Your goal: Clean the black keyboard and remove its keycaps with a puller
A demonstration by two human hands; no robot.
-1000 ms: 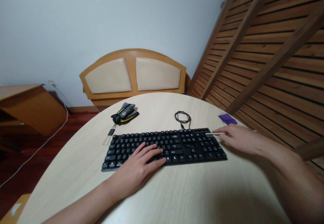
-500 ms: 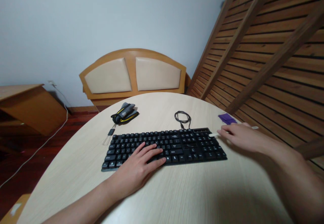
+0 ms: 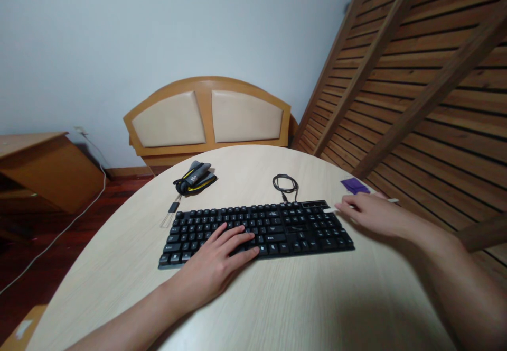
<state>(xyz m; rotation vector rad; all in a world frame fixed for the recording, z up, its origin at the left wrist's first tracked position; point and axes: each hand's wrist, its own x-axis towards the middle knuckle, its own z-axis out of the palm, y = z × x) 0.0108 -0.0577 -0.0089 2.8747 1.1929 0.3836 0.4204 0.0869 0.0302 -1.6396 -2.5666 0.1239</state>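
A black keyboard point(image 3: 273, 229) lies across the table. My left hand point(image 3: 222, 256) rests on its middle and lower keys, with the fingers spread and holding nothing. Over by the keyboard's upper right corner, my right hand point(image 3: 366, 213) is closed around a slim white stick-like tool point(image 3: 329, 210), possibly a brush. The tool's flat front end reaches the upper keys of the number pad, and its thin tail pokes out behind the hand. Most of its handle is hidden by my fingers.
Behind the keyboard lie a coiled black cable point(image 3: 285, 183), a purple folded cloth point(image 3: 355, 185) and a grey, black and yellow bundle point(image 3: 196, 178). A wire piece with a black sleeve point(image 3: 173, 208) touches the bundle. A slatted wooden frame point(image 3: 420, 92) leans beyond the round table point(image 3: 277, 303).
My right hand and the white tool have shifted slightly left, so the tip lies a little farther over the number pad. My left hand has stayed in place.
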